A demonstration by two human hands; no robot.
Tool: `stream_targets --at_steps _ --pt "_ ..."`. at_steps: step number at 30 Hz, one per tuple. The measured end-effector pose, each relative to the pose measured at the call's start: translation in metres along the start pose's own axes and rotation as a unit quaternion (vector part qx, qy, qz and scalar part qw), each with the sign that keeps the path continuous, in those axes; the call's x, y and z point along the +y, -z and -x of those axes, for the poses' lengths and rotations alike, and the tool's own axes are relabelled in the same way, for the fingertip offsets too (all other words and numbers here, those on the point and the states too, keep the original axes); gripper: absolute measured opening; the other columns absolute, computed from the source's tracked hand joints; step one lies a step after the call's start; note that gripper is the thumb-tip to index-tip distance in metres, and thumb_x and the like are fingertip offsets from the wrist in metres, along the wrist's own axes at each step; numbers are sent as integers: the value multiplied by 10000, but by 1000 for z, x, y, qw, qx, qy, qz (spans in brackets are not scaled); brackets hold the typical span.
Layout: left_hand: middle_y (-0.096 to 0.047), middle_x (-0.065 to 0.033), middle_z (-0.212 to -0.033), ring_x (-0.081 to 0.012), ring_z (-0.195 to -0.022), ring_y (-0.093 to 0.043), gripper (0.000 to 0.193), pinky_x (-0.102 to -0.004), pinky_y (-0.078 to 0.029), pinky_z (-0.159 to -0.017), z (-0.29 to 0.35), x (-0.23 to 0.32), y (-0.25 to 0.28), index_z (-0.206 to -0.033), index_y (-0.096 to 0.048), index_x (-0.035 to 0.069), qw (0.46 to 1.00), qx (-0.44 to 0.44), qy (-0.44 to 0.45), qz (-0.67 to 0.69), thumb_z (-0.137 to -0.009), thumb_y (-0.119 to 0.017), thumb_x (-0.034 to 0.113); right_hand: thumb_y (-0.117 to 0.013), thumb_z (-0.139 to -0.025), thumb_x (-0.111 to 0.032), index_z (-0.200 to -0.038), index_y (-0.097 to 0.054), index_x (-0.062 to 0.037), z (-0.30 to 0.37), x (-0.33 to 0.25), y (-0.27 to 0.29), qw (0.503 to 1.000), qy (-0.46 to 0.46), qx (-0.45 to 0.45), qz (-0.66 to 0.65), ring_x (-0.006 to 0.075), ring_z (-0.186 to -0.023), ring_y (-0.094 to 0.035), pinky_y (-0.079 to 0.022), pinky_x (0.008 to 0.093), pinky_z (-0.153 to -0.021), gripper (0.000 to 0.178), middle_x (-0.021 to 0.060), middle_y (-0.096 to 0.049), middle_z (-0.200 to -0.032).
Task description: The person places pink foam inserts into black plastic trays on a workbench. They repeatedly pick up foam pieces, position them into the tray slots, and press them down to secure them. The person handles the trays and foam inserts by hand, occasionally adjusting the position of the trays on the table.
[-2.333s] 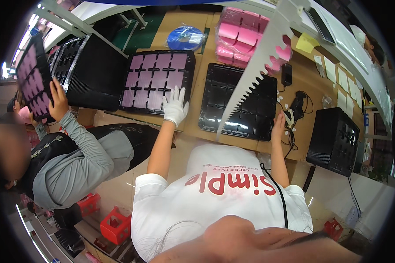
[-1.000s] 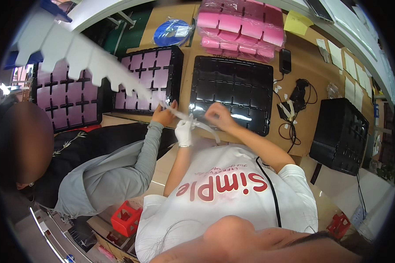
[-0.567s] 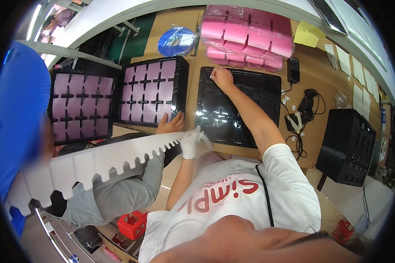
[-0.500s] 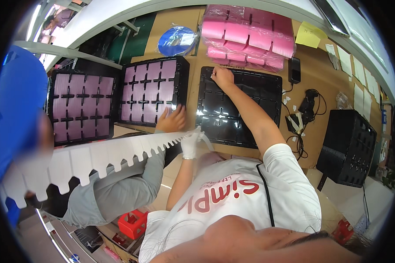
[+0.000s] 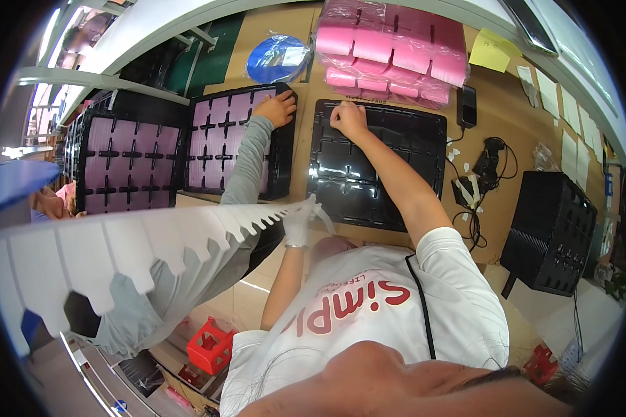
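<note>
My left hand (image 5: pixel 298 228), in a white glove, is closed on the narrow end of a long white notched strip (image 5: pixel 146 240), which stretches away to the left edge of the view. My right hand (image 5: pixel 349 119), bare, is curled at the far left part of a black plastic tray (image 5: pixel 379 182) with moulded compartments. What its fingers hold, if anything, is hidden. To the left lies a black crate (image 5: pixel 279 156) with purple sheets and black cross dividers. A co-worker's hand (image 5: pixel 277 110), in a grey sleeve, rests on that crate's far right corner.
A similar purple-lined crate (image 5: pixel 131 167) stands farther left. Wrapped pink foam pieces (image 5: pixel 389 52) and a bagged blue disc (image 5: pixel 278 59) lie at the back. Black cables (image 5: pixel 490 163) lie right of the tray, and a stack of black trays (image 5: pixel 549 236) stands beyond. Another person's arm (image 5: pixel 49 203) is far left.
The co-worker's hand has moved from the crate's near right corner to its far right corner. The person in blue has drawn back leftward. My hands stay nearly in place; the strip has shifted slightly.
</note>
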State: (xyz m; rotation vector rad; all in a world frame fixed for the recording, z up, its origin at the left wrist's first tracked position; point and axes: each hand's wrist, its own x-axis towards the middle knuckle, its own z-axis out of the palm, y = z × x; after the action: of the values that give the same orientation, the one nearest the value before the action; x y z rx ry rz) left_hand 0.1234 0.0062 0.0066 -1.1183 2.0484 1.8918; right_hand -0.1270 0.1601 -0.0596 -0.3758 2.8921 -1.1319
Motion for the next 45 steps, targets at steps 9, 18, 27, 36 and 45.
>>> stream_targets --at_steps 9,18,27,36,45 --pt "-552 29 -647 -26 -538 -427 225 -184 -330 -496 -3 -9 -4 -911 -650 7 1000 -7 13 4 -851 -724 211 -553 -899 -91 -959 -625 -11 129 4 45 636 -176 -42 -750 183 -967 -623 -492 328 -881 123 109 -653 -966" --pt "-573 32 -846 -49 -695 -503 163 -205 -419 -595 9 5 -59 -1035 -609 58 958 -129 56 248 -887 -657 105 -681 -867 -147 -960 -645 -35 210 -31 50 821 -189 -139 -520 64 -852 -581 -450 224 -766 150 25 -665 -921" --pt "-651 -12 -833 -69 -638 -567 294 -184 -452 -575 30 22 -89 -1076 -648 3 985 -138 -3 107 -861 -690 198 -720 -764 -72 -834 -683 -53 222 -17 78 961 -17 2 -276 180 -750 -592 -473 304 -664 81 56 -602 -856" --pt "-620 -14 -760 -86 -685 -564 364 -247 -470 -634 19 -1 -78 -953 -655 -11 998 -63 -29 -10 -789 -758 297 -746 -769 -88 -789 -669 -77 150 82 125 941 -40 221 -252 92 -638 -466 -376 235 -575 80 4 -528 -733" --pt "-624 -5 -757 -45 -606 -539 324 -193 -434 -555 15 2 -77 -893 -691 5 996 -65 11 -59 -821 -749 315 -740 -730 -177 -734 -630 -72 97 165 134 970 -188 146 43 317 -783 -635 -509 424 -700 152 112 -632 -816"
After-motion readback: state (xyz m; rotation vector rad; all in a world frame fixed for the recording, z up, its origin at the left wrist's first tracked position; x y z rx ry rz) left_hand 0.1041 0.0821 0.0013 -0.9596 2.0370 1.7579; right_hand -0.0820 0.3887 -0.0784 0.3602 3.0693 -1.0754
